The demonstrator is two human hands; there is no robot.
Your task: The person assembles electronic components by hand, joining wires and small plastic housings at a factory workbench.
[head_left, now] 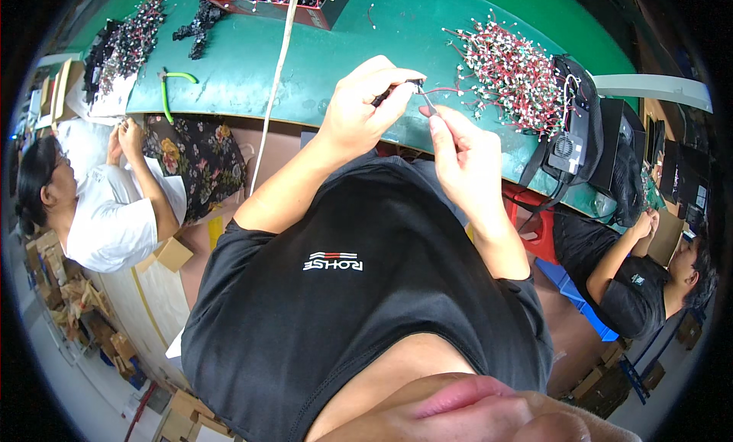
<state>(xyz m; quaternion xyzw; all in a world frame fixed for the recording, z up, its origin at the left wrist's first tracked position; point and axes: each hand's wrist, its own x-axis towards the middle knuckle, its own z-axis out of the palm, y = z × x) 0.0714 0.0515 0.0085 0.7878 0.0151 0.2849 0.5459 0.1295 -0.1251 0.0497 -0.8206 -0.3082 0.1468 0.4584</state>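
Note:
Above the near edge of the green table [237, 79], my two hands meet at close range. My left hand [359, 110] is closed, pinching a small black part [417, 83] between thumb and fingertips; most of that part is hidden by the fingers. My right hand [467, 148] is closed on a thin grey metal tool [429, 103], its tip touching or very near the black part. The tool's exact kind is too small to make out. A thin red wire [444, 89] runs rightward from the black part.
A heap of red wires with white connectors [511, 75] lies right, beside a black bag [580, 114]. Green-handled pliers [167, 95] and a red box [317, 16] lie farther left. A pale cord [276, 75] crosses the table. Co-workers sit on both sides.

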